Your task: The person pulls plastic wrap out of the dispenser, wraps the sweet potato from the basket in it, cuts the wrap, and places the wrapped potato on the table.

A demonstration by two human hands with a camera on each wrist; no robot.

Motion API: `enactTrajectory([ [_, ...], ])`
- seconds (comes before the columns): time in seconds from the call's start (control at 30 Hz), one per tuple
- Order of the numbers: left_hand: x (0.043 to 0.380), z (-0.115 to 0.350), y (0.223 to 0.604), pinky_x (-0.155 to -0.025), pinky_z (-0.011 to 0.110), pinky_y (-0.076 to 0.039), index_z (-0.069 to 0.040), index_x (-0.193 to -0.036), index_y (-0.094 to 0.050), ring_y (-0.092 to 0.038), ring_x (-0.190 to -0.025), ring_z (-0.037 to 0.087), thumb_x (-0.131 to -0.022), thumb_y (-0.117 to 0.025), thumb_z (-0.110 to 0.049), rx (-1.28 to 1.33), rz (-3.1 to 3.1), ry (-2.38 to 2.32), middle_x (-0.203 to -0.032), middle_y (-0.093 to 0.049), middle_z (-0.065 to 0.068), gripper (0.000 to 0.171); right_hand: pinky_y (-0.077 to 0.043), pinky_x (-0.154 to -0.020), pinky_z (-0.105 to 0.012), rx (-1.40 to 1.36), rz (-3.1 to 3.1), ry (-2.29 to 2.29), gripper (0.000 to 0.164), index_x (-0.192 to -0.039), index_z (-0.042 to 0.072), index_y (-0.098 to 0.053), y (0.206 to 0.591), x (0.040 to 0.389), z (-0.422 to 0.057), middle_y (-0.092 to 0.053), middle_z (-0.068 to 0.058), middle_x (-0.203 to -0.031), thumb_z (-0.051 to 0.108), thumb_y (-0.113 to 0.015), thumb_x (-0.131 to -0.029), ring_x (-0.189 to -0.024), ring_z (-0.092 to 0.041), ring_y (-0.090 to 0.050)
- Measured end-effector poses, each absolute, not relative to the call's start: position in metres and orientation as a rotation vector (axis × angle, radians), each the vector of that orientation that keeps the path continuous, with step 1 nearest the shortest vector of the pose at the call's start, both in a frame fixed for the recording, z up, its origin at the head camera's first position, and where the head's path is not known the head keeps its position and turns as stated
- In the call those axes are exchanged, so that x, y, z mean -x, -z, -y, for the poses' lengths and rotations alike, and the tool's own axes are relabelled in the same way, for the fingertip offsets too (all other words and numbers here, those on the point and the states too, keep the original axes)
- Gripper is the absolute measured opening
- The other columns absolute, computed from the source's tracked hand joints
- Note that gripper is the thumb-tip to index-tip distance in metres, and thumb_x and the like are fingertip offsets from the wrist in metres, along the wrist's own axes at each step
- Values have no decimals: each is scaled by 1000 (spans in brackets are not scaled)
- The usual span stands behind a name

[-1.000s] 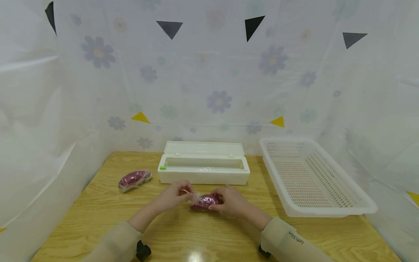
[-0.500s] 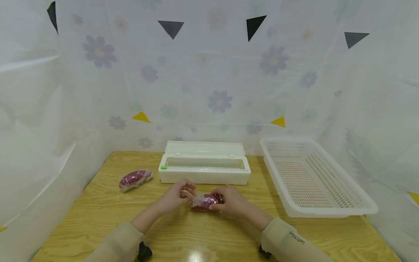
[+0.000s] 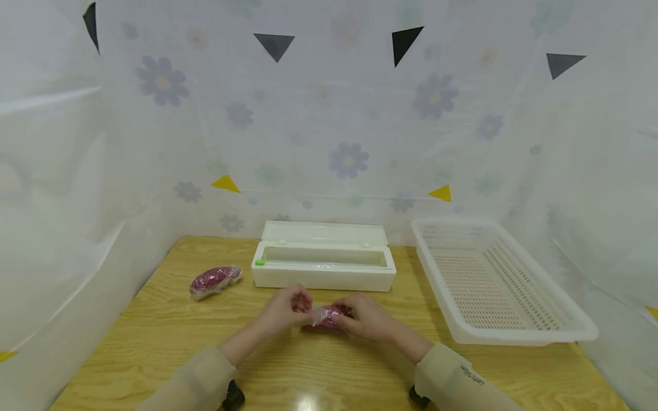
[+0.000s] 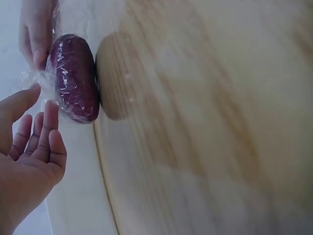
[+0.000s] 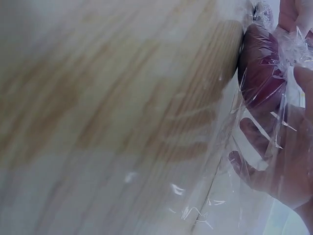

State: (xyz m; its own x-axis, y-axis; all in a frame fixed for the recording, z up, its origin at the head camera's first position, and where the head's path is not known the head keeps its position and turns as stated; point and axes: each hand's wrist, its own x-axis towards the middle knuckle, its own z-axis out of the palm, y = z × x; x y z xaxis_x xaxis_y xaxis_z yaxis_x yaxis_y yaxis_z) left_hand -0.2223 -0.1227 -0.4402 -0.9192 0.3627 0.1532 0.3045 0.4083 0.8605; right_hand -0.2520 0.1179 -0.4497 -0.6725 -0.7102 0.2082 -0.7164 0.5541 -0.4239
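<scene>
A dark purple-red sweet potato (image 3: pixel 327 317), wrapped in cling film (image 5: pixel 295 56), lies on the table in front of me. My right hand (image 3: pixel 374 321) holds its right end between thumb and fingers. In the right wrist view, a loose sheet of film drapes over those fingers. At the left end my left hand (image 3: pixel 284 311) has its thumb at the bunched film, other fingers loosely bent and apart from it, as the left wrist view shows. A second film-wrapped sweet potato (image 3: pixel 215 282) lies to the left.
A white cling film dispenser (image 3: pixel 324 278) with a raised lid and a green slider (image 3: pixel 259 262) stands behind the hands. On the right is a white slotted plastic basket (image 3: pixel 524 335). A flowered plastic sheet (image 3: pixel 308 114) hangs behind the wooden table (image 3: pixel 319 377).
My left hand lets go of the pinched film, its fingers loosen, and its thumb comes down onto the film at the sweet potato. My right hand keeps its hold, its thumb now higher on the wrap.
</scene>
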Motion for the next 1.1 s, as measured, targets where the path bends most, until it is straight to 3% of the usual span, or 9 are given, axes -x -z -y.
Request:
enactTrajectory([
  [0.13,223,118,442,-65,21,-51,-3,-94,-60,-58,-75,12,-75,-79,-12,-647,-2670,-1469,-84,-62,1,28,-51,-86,-34,-1249,2763,-801,35,-117,7,-65,448,251,-118,-69,-3,-109,30,-45,-100,-101,-15,-62],
  [0.33,222,111,445,-59,21,-49,-8,-90,-59,-55,-69,9,-75,-80,-15,-712,-2743,-1383,-78,-60,-2,27,-51,-85,-34,-1174,2811,-833,45,-114,10,-67,444,247,-114,-69,-1,-107,43,-41,-100,-100,-15,-63],
  [0.5,222,108,446,-60,21,-48,-7,-90,-59,-55,-71,10,-76,-79,-8,-739,-2732,-1370,-79,-59,-1,25,-51,-75,-27,-1083,2860,-814,51,-110,10,-69,443,247,-109,-70,2,-99,53,-49,-93,-88,-10,-63],
  [0.7,225,112,450,-62,21,-50,-9,-92,-60,-57,-74,11,-77,-79,-12,-781,-2698,-1366,-83,-58,-2,24,-49,-68,-21,-1079,2833,-777,38,-105,9,-70,447,248,-108,-69,3,-91,43,-60,-91,-79,-7,-60],
  [0.87,226,120,451,-63,22,-50,-13,-98,-63,-56,-80,13,-76,-79,-14,-768,-2686,-1365,-91,-60,-2,27,-49,-67,-20,-1085,2817,-764,34,-104,9,-70,450,249,-109,-69,4,-91,39,-62,-90,-80,-6,-60],
  [1.1,224,127,448,-74,32,-52,-9,-102,-68,-60,-89,20,-77,-79,-18,-728,-2717,-1327,-99,-66,2,29,-49,-66,-22,-1089,2813,-786,33,-106,7,-69,449,248,-109,-69,0,-92,35,-63,-90,-80,-8,-61],
])
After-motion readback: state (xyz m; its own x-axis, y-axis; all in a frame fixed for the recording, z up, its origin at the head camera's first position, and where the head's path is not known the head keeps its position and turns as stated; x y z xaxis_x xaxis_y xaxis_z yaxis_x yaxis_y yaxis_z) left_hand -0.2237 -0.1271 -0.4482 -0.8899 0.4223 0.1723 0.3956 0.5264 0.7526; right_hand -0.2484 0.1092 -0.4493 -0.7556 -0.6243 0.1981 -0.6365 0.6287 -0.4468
